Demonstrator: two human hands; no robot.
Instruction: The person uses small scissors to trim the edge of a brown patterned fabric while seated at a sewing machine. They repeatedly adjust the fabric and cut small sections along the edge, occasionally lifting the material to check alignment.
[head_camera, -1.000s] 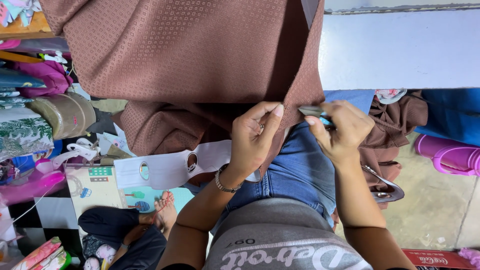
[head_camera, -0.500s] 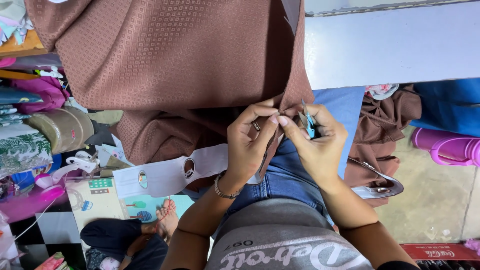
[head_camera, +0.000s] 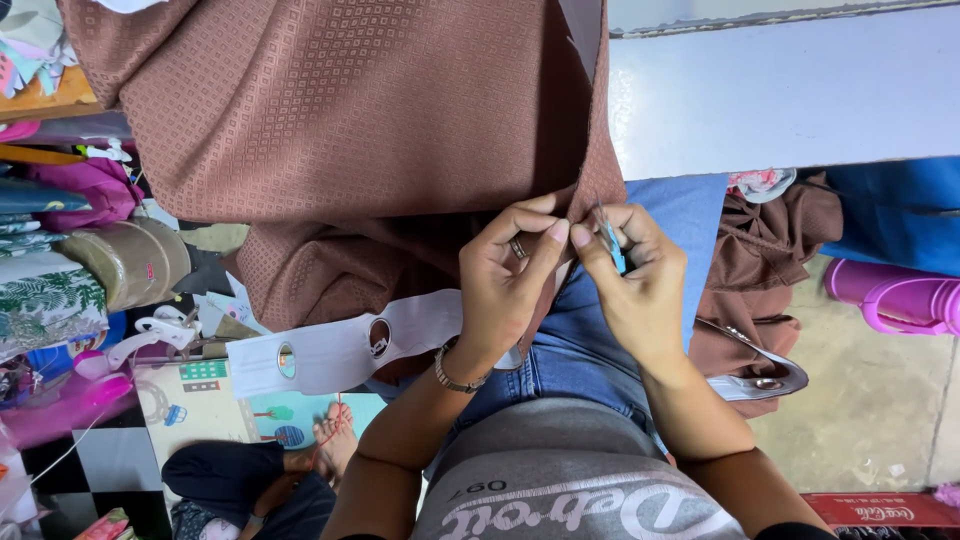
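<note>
Over the person's lap, the left hand (head_camera: 510, 275) pinches the brown patterned fabric's (head_camera: 330, 120) edge; touching it, the right hand (head_camera: 635, 280) pinches a small blue tool (head_camera: 612, 245) against that edge.

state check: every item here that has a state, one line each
Left hand: pinching the edge of the brown fabric.
Right hand: gripping a small blue tool at the same edge.
Brown fabric: hanging, bunched at the bottom.
White tape: eyelets fitted, lying flat below the fabric.
Scissors: lying unused by the right forearm.
Pink basin: on its side.
</note>
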